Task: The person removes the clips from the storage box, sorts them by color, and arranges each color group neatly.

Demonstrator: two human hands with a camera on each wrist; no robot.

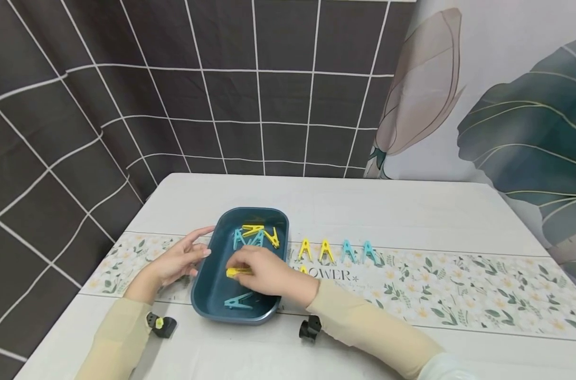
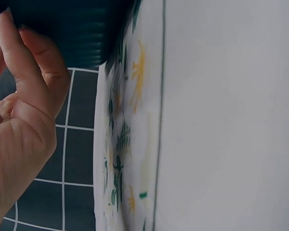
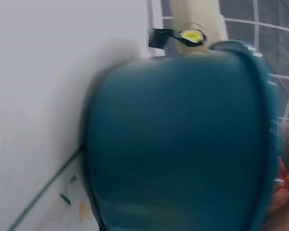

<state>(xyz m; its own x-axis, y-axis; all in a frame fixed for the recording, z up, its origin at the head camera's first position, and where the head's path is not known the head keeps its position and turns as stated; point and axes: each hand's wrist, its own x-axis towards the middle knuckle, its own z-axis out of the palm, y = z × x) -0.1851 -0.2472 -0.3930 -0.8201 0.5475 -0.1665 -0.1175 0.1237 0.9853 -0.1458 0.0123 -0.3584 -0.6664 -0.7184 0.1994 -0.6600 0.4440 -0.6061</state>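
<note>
A dark teal bin [image 1: 211, 295] holds yellow clips [image 1: 272, 237] and blue clips [image 1: 237, 301]. Inside it, my right hand [image 1: 264, 272] pinches a yellow clip [image 1: 233, 272] with curled fingers. My left hand [image 1: 176, 261] is at the bin's left side, fingers loosely bent and fingertips at the wall. The left wrist view shows that hand [image 2: 26, 91] against the bin [image 2: 82, 33]. The bin's outer wall [image 3: 178, 139] fills much of the right wrist view, with part of my right hand [image 3: 286, 192] at the right edge.
Right of the bin, two yellow clips [image 1: 324, 250] and two blue clips [image 1: 347, 250] stand in a row on the white table [image 1: 411, 211]. Another yellow clip [image 1: 303, 269] shows partly behind my right wrist. A floral strip [image 1: 449, 279] crosses the table.
</note>
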